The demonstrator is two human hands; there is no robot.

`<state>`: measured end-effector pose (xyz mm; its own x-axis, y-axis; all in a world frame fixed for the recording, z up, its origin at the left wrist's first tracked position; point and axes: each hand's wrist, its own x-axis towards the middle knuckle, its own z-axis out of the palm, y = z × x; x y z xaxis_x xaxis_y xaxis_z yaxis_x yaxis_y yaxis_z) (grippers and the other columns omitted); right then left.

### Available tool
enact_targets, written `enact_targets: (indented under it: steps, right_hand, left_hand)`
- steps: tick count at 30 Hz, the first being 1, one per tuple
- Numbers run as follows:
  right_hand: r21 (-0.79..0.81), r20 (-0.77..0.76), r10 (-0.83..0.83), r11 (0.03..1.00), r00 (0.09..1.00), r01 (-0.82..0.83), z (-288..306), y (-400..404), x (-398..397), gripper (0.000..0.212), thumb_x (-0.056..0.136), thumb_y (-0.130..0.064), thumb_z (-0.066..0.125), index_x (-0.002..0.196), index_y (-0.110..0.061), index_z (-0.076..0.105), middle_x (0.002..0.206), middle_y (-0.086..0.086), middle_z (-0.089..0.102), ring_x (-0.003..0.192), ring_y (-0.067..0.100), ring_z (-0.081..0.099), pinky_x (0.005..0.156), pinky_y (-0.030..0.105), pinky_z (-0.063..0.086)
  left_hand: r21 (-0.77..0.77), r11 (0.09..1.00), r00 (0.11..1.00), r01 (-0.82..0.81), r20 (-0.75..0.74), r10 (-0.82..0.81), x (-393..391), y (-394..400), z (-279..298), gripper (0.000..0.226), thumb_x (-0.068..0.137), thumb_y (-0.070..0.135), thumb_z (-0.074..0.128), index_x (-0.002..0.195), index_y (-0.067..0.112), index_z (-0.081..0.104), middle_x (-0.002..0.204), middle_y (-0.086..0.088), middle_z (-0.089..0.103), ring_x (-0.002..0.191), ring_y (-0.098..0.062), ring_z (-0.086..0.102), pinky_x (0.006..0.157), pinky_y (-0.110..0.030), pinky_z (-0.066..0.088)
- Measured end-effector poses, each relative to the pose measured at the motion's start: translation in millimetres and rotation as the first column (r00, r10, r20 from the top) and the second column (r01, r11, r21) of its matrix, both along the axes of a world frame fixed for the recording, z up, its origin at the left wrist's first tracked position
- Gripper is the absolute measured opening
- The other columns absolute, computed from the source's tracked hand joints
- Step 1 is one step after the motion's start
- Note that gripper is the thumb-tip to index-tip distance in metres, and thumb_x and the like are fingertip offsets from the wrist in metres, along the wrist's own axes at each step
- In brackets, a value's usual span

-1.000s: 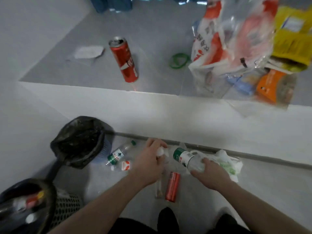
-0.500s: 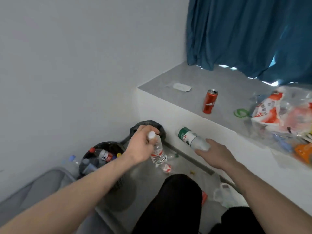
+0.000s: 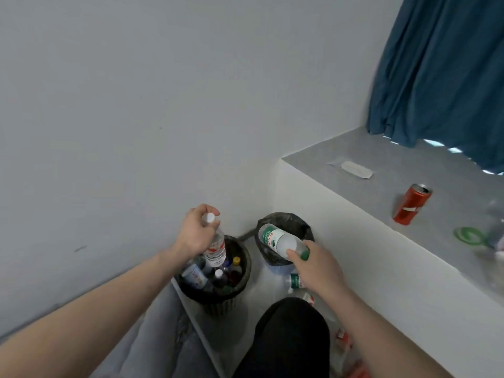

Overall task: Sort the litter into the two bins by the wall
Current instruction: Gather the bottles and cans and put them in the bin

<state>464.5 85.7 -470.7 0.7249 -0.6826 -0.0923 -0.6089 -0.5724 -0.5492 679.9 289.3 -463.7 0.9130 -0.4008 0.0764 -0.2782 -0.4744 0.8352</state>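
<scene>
- The left hand (image 3: 197, 232) gripped a clear water bottle with a red label (image 3: 216, 246) just under its white cap, fingers curled round the neck. The bottle hung upright over the nearer bin (image 3: 240, 282).
- That bin, beside the wall, already held several plastic bottles, so I judged it to be the one for bottles.
- To do this step well, the hand should lower the bottle inside the rim before it lets go; the pile looked high and the bottle could roll out.
- The farther bin (image 3: 286, 218), lined with a black bag, stood in the corner.
- The right hand (image 3: 317, 264) held a green-labelled bottle (image 3: 275, 239) at its green cap end, lying tilted over this farther bin.
- I think this bottle belonged with the others, so the hand should carry it left.
- A red can (image 3: 411, 203) stood on the ledge (image 3: 362, 203), untouched.
</scene>
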Motion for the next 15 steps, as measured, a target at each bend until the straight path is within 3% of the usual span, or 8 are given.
enact_targets:
  steps: [4,9,13,15]
  right_hand:
    - [-0.009,-0.011,0.018,1.000,1.000,-0.018,-17.0,7.8,40.3,0.051,0.089,-0.061,0.055,0.129,-0.030,0.057,0.115,-0.002,0.070,0.103,0.025,0.065,0.075,0.032,0.047]
    - [0.041,-0.015,0.041,0.998,0.999,-0.040,-43.5,7.5,79.0,0.024,0.090,-0.053,0.060,0.088,-0.029,0.058,0.080,-0.010,0.063,0.069,0.013,0.059,0.064,0.031,0.051]
    - [0.070,0.022,0.090,0.993,0.996,-0.091,-65.1,8.9,109.2,0.020,0.091,-0.048,0.063,0.085,-0.030,0.057,0.077,-0.011,0.063,0.069,0.006,0.059,0.057,0.029,0.046]
    - [0.070,0.036,0.105,0.992,0.994,-0.107,-75.9,11.1,125.3,0.021,0.090,-0.050,0.063,0.085,-0.031,0.057,0.078,-0.011,0.062,0.071,0.008,0.060,0.062,0.033,0.052]
  left_hand:
    - [-0.022,0.996,0.992,-0.081,-0.096,0.078,32.9,-1.0,-21.9,0.013,0.093,0.016,0.065,0.097,0.028,0.064,0.104,-0.011,0.063,0.085,-0.028,0.068,0.069,-0.033,0.058]
    - [0.017,0.993,0.979,-0.114,-0.168,0.115,61.4,-17.4,-57.5,0.008,0.095,0.010,0.063,0.103,0.011,0.063,0.092,-0.009,0.065,0.069,-0.014,0.062,0.056,-0.025,0.052]
    - [0.052,0.988,0.963,-0.146,-0.221,0.154,80.5,-25.6,-90.2,0.008,0.095,0.005,0.061,0.103,0.006,0.063,0.087,-0.010,0.062,0.064,-0.014,0.057,0.044,-0.017,0.046]
    - [0.069,0.985,0.956,-0.159,-0.237,0.171,89.0,-28.2,-103.6,0.007,0.094,0.006,0.062,0.101,0.007,0.063,0.088,-0.008,0.063,0.068,-0.016,0.058,0.048,-0.020,0.048]
